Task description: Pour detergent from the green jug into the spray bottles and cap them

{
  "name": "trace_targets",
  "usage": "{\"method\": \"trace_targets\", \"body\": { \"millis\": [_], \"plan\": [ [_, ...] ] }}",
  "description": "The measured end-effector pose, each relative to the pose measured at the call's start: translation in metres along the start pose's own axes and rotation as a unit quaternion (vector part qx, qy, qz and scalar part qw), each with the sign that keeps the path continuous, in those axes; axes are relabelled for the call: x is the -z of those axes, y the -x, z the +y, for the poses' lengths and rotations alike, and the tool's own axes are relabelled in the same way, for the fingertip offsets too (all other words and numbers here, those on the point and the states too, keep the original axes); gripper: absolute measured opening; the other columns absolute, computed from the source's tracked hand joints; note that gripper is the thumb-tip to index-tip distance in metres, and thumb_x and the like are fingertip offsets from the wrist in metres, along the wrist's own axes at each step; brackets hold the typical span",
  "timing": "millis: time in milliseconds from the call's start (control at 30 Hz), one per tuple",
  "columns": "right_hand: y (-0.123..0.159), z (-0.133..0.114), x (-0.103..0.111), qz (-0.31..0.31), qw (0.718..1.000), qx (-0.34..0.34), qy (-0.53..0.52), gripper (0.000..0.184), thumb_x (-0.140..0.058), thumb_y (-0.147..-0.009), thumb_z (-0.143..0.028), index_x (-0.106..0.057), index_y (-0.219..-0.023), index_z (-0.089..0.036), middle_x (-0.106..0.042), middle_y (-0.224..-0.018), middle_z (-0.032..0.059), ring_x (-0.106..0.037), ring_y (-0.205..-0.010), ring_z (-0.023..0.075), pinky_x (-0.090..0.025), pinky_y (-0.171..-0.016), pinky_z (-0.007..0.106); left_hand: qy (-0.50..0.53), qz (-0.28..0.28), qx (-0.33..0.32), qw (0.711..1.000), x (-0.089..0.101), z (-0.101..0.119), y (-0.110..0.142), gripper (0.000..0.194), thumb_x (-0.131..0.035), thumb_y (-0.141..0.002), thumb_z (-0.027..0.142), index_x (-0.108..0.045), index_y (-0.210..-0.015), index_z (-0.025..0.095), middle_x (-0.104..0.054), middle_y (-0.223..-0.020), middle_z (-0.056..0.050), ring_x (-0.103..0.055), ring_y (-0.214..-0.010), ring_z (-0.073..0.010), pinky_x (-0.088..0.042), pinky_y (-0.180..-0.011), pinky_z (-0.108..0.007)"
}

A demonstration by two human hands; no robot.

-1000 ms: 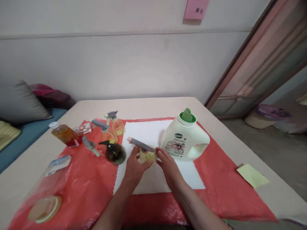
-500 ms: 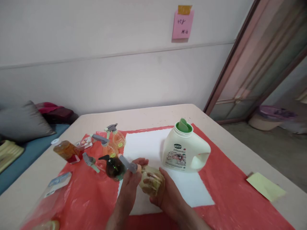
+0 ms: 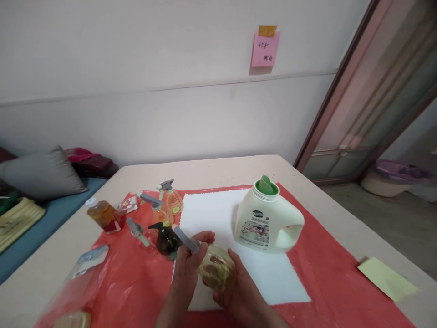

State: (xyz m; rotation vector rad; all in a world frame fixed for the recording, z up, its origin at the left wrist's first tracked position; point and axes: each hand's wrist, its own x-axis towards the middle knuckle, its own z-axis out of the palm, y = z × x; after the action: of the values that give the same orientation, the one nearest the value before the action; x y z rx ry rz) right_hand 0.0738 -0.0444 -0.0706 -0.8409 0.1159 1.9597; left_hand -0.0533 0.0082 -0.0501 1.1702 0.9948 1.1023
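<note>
A clear, rounded spray bottle (image 3: 216, 269) with a grey spray head (image 3: 185, 238) is held tilted in front of me, its head pointing up and left. My left hand (image 3: 189, 264) is closed around the neck, just under the spray head. The bottle's body rests in my right hand (image 3: 239, 284), whose fingers curl around its side and base. Behind it on the white sheet (image 3: 211, 214) stands a cream detergent jug (image 3: 268, 218) with a green spout in its open mouth. A dark pump bottle (image 3: 167, 241) is close to my left hand.
Two orange-tinted spray bottles (image 3: 175, 200) stand at the back left, near a loose spray head (image 3: 138, 231) and an amber bottle (image 3: 105, 215). Red plastic (image 3: 327, 264) covers the table. Yellow paper (image 3: 385, 278) lies right; a clear bag (image 3: 77, 282) lies front left.
The view has shifted slightly, so everything sits a little lower and further right. Both hands keep their grip on the spray bottle.
</note>
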Motion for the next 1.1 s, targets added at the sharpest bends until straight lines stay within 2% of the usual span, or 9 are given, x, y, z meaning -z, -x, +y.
{"method": "trace_targets", "body": {
  "millis": [267,400,533,633,733,833,967,1033,1100],
  "plan": [
    [-0.003,0.004,0.002,-0.034,0.998,0.052,0.009,0.047,-0.061,-0.083,-0.056,-0.065,-0.108,-0.017,-0.075,-0.091,0.0065,-0.068,-0.072,0.0171,-0.045,-0.049,0.024,-0.016,0.021,-0.019,0.999,-0.001,0.006,0.005,0.037,-0.065,-0.082,0.046,-0.076,-0.103,0.017,-0.075,-0.108,-0.011,-0.067,-0.106,-0.0275,-0.051,-0.094,-0.037],
    [-0.005,0.006,0.005,-0.062,0.991,0.111,0.031,0.052,-0.067,-0.076,-0.060,-0.064,-0.110,-0.021,-0.073,-0.104,0.0085,-0.068,-0.086,0.0214,-0.048,-0.061,0.029,0.006,0.048,-0.011,0.999,0.000,0.007,0.004,0.043,-0.064,-0.082,0.052,-0.076,-0.102,0.016,-0.075,-0.108,-0.012,-0.067,-0.106,-0.0280,-0.049,-0.096,-0.038],
    [-0.002,0.004,0.004,-0.093,0.970,0.217,0.054,0.053,-0.083,-0.061,-0.040,-0.060,-0.107,-0.027,-0.070,-0.114,0.0067,-0.065,-0.101,0.0257,-0.049,-0.082,0.039,0.045,0.092,0.012,0.995,0.000,0.006,0.001,0.047,-0.059,-0.086,0.057,-0.075,-0.103,0.016,-0.074,-0.110,-0.013,-0.066,-0.108,-0.0279,-0.049,-0.094,-0.038],
    [0.000,0.004,0.005,-0.107,0.961,0.244,0.075,0.062,-0.086,-0.051,-0.024,-0.057,-0.105,-0.030,-0.069,-0.112,0.0046,-0.063,-0.104,0.0265,-0.047,-0.088,0.040,0.060,0.096,0.025,0.993,-0.002,0.005,0.001,0.047,-0.058,-0.086,0.058,-0.075,-0.101,0.016,-0.073,-0.110,-0.014,-0.067,-0.106,-0.0279,-0.051,-0.091,-0.038],
    [-0.003,0.005,0.006,-0.123,0.964,0.225,0.072,0.058,-0.084,-0.056,-0.028,-0.056,-0.106,-0.031,-0.069,-0.112,0.0033,-0.064,-0.105,0.0254,-0.046,-0.088,0.039,0.074,0.096,0.028,0.992,-0.002,0.004,0.001,0.044,-0.061,-0.084,0.056,-0.076,-0.096,0.016,-0.074,-0.108,-0.014,-0.067,-0.105,-0.0280,-0.052,-0.089,-0.037],
    [-0.006,0.005,0.003,-0.094,0.976,0.192,0.052,0.047,-0.076,-0.069,-0.049,-0.059,-0.108,-0.029,-0.070,-0.111,0.0051,-0.065,-0.101,0.0247,-0.048,-0.085,0.039,0.117,0.083,0.003,0.990,-0.001,0.003,0.000,0.036,-0.066,-0.083,0.051,-0.075,-0.089,0.016,-0.074,-0.104,-0.012,-0.067,-0.103,-0.0270,-0.051,-0.090,-0.038],
    [-0.005,0.002,-0.001,-0.094,0.988,0.092,0.075,0.062,-0.056,-0.081,-0.070,-0.060,-0.119,-0.021,-0.070,-0.114,0.0122,-0.067,-0.098,0.0247,-0.051,-0.075,0.036,0.142,0.087,-0.029,0.986,0.004,0.009,-0.004,0.035,-0.072,-0.077,0.050,-0.074,-0.082,0.015,-0.075,-0.097,-0.012,-0.069,-0.095,-0.0265,-0.052,-0.088,-0.039],
    [-0.003,0.002,0.000,-0.103,0.989,0.026,0.107,0.071,-0.048,-0.082,-0.076,-0.059,-0.124,-0.020,-0.071,-0.111,0.0124,-0.070,-0.085,0.0218,-0.049,-0.062,0.029,0.134,0.099,-0.028,0.986,0.006,0.013,-0.005,0.035,-0.071,-0.076,0.050,-0.074,-0.082,0.015,-0.075,-0.099,-0.012,-0.069,-0.097,-0.0267,-0.053,-0.087,-0.038],
    [-0.002,0.002,0.002,-0.121,0.984,-0.013,0.128,0.073,-0.044,-0.083,-0.077,-0.057,-0.125,-0.019,-0.072,-0.105,0.0112,-0.070,-0.069,0.0183,-0.044,-0.051,0.023,0.121,0.099,-0.019,0.987,0.008,0.016,-0.006,0.036,-0.068,-0.078,0.050,-0.074,-0.084,0.015,-0.075,-0.103,-0.013,-0.069,-0.100,-0.0272,-0.053,-0.087,-0.037]
  ]
}}
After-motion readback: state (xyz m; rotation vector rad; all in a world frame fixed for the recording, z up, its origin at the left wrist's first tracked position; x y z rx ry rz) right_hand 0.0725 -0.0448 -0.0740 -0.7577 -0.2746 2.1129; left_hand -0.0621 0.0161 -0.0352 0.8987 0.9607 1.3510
